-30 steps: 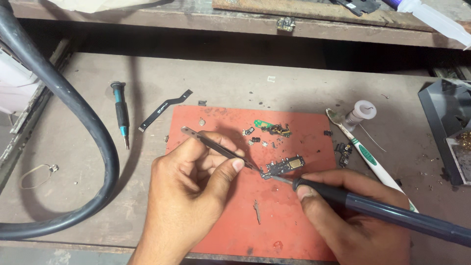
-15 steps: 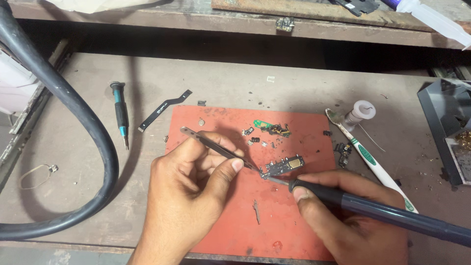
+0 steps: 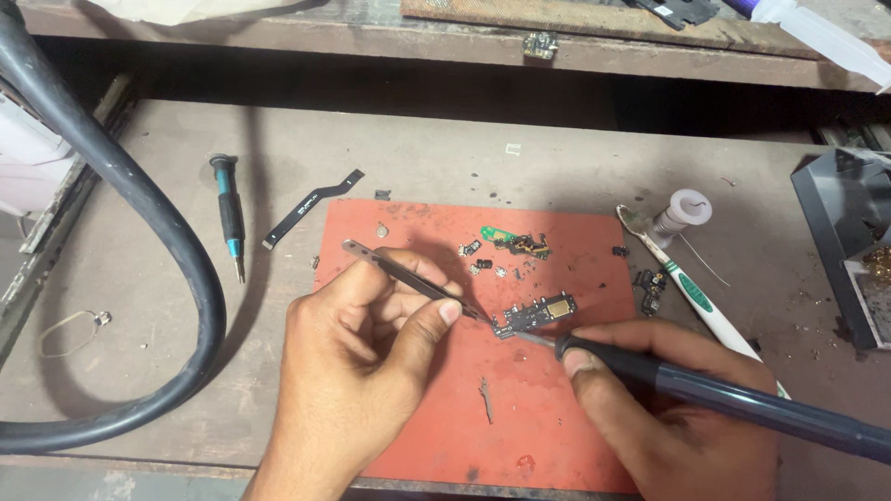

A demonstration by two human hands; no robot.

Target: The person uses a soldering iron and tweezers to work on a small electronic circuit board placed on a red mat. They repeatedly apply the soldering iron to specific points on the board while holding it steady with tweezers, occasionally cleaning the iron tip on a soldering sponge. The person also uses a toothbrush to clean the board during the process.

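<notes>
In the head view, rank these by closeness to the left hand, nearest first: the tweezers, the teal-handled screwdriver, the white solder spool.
1. tweezers, gripped in the left hand.
2. teal-handled screwdriver, up-left on the bench.
3. white solder spool, far right, past the red mat.

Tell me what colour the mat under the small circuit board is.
The mat is reddish-orange, clearest in the head view.

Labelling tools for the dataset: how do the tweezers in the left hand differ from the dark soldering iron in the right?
The thin silver metal tweezers are slim and flat; the dark soldering iron is a thick round handle. The tweezers lie wholly in view and slant in from the upper left in the left hand; the iron comes from the right in the right hand and runs off frame. Both tips meet at the small dark circuit board.
</notes>
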